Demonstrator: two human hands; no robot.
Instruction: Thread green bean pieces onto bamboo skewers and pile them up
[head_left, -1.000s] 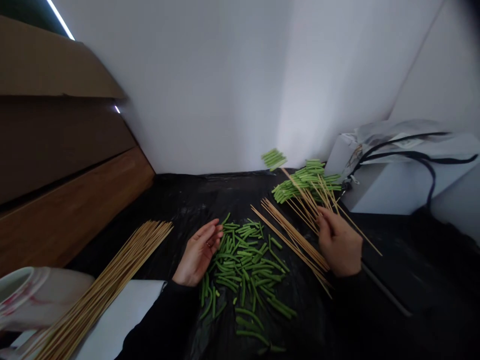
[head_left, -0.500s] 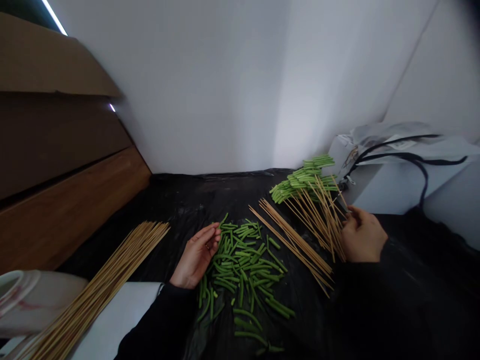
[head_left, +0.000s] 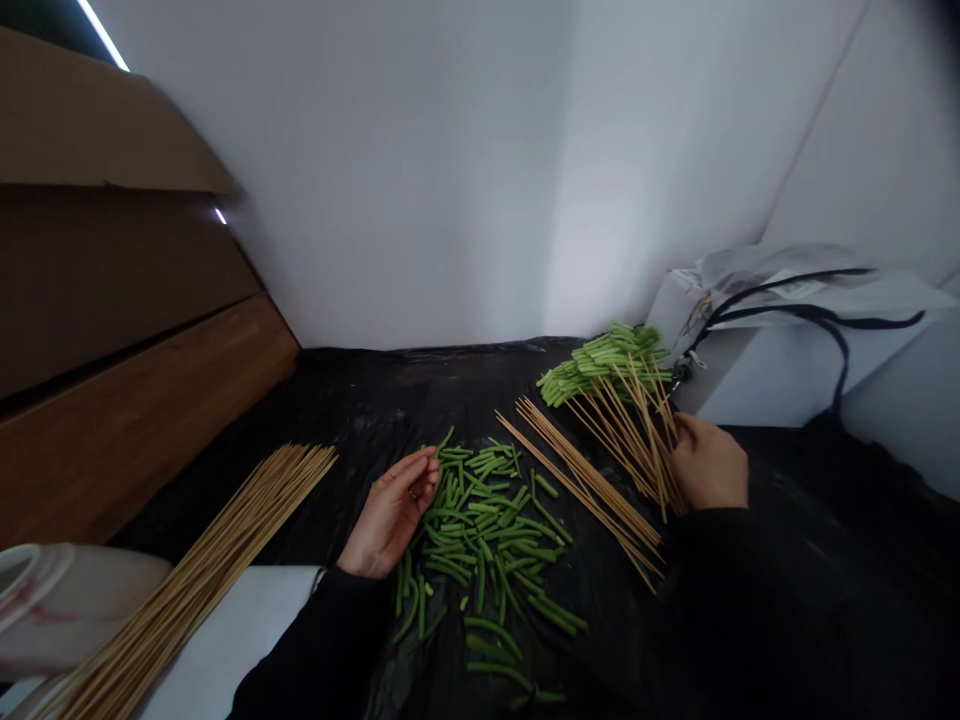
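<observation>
Cut green bean pieces (head_left: 487,540) lie scattered on black plastic sheeting in the middle. At their far left edge my left hand (head_left: 394,505) is pinched closed, with a bean piece at its fingertips; the fingers partly hide it. On the right, bean pieces threaded in rows on skewers form a stack (head_left: 607,360). Bare ends of these wooden skewers (head_left: 626,440) fan out toward me. My right hand (head_left: 709,462) is closed at the right side of the fan, its fingertips on a skewer. Loose skewers (head_left: 589,480) lie left of the fan.
A thick bundle of long skewers (head_left: 225,540) rests on a white surface (head_left: 247,620) at the left, beside a whitish tub (head_left: 82,605). Cardboard (head_left: 112,120) stands at far left. At right are a white box (head_left: 757,370), clear plastic and black straps (head_left: 817,315).
My right hand has moved left and slightly up, and the skewer of beans by it has come down onto the stack. My left hand has stayed nearly still.
</observation>
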